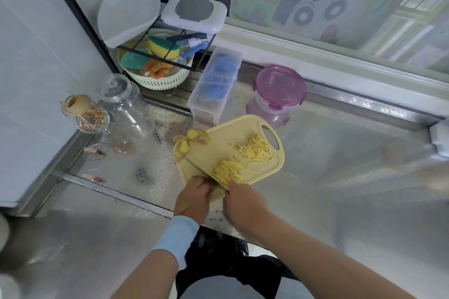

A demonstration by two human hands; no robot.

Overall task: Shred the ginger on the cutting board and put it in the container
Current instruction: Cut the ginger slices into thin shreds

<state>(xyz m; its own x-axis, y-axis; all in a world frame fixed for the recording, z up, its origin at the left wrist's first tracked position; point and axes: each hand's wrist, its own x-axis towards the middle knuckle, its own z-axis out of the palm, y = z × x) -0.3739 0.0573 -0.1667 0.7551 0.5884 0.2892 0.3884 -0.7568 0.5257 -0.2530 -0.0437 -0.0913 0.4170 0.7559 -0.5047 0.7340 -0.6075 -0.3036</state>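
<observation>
A yellow cutting board (243, 139) lies on the steel counter. Two heaps of ginger shreds sit on it, one (255, 148) near the handle hole and one (228, 170) against the knife blade (206, 172). Unshredded ginger chunks (192, 138) lie at the board's far left corner. My right hand (243, 201) grips the knife handle at the board's near edge. My left hand (194, 192) has its fingers curled down on the left side of the blade, and the ginger under them is mostly hidden. A round container with a pink lid (279, 90) stands closed behind the board.
A clear box of blue items (213, 80) stands behind the board. A white basket of sponges (158, 65) sits under a black rack. Glass jars (121, 102) stand at the left by the wall. A window ledge (340, 65) runs along the back.
</observation>
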